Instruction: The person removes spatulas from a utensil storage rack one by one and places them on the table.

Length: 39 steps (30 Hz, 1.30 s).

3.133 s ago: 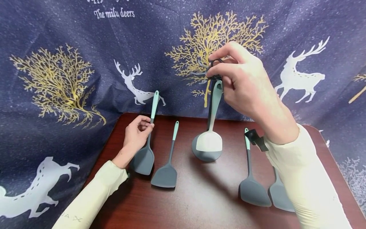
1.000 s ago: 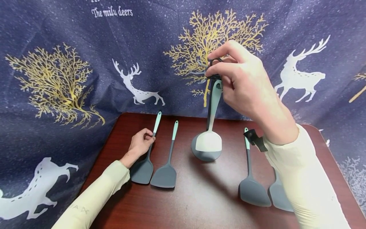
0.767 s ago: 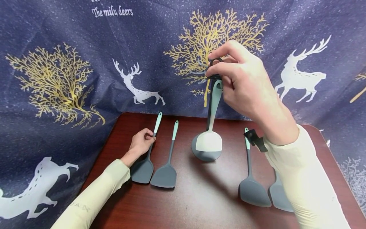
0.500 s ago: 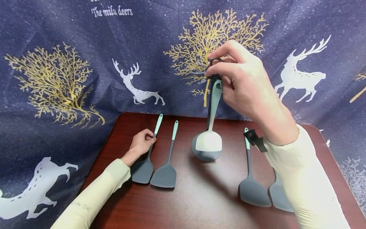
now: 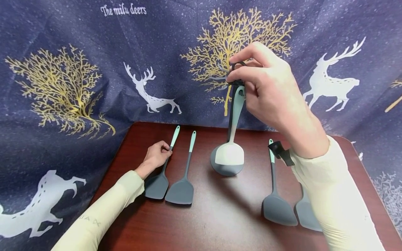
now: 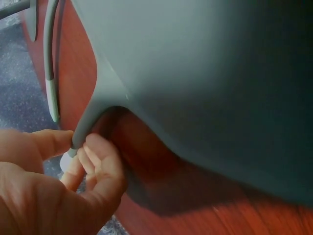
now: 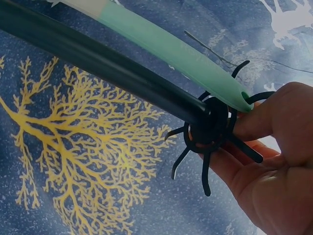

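Note:
My left hand (image 5: 156, 155) pinches the grey shaft of the leftmost spatula (image 5: 157, 187), just below its mint handle. The left wrist view shows the thumb and fingertips on that shaft, with the wide grey blade (image 6: 161, 63) close to the camera. My right hand (image 5: 270, 90) grips the top of a black utensil stand (image 7: 98, 63) with curved hooks. One hook passes through the hole in the mint handle (image 7: 176, 54) of a hanging pale-headed turner (image 5: 230, 155). Behind that head shows the stand's round grey base (image 5: 227, 170).
Beside the held spatula lies another grey spatula (image 5: 181, 191). Two more, a grey spatula (image 5: 278, 210) and a partly hidden one (image 5: 307, 213), lie at the right by my forearm. A dark blue cloth (image 5: 176, 42) hangs behind the reddish-brown table (image 5: 213, 223).
My left hand has brought the leftmost spatula down and slightly right, its handle end dropping below the table's back edge. The right hand keeps its hold on the stand.

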{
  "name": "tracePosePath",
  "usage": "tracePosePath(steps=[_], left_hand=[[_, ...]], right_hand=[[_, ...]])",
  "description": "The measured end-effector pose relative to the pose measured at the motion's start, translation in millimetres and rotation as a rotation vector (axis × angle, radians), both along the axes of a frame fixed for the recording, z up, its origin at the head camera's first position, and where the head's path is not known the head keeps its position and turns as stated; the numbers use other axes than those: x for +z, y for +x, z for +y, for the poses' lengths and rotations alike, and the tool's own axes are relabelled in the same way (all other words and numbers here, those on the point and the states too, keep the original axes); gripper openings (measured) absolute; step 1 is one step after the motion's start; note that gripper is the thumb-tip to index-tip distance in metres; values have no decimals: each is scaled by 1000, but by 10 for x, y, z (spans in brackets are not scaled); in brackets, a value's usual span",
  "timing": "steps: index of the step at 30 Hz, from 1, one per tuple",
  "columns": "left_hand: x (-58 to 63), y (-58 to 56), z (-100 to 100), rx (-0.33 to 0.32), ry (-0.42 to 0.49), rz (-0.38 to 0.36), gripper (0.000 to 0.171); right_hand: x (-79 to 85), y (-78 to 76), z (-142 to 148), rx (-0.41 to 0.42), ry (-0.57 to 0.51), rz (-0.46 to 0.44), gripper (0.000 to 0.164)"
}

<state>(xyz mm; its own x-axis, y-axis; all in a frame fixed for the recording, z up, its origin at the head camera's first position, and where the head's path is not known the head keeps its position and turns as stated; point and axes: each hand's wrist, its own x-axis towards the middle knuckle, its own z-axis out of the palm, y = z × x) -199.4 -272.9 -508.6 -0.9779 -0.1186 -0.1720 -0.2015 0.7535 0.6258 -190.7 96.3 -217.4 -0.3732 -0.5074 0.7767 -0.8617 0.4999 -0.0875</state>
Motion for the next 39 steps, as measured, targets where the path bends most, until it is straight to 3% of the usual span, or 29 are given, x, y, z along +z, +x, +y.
tracePosePath(steps=[19, 39], left_hand=[[101, -47, 67, -44, -71, -102, 17], [122, -75, 100, -82, -165, -94, 19]], right_hand=[[-6, -11, 3, -4, -11, -17, 47], [-1, -2, 1, 9, -13, -25, 45]])
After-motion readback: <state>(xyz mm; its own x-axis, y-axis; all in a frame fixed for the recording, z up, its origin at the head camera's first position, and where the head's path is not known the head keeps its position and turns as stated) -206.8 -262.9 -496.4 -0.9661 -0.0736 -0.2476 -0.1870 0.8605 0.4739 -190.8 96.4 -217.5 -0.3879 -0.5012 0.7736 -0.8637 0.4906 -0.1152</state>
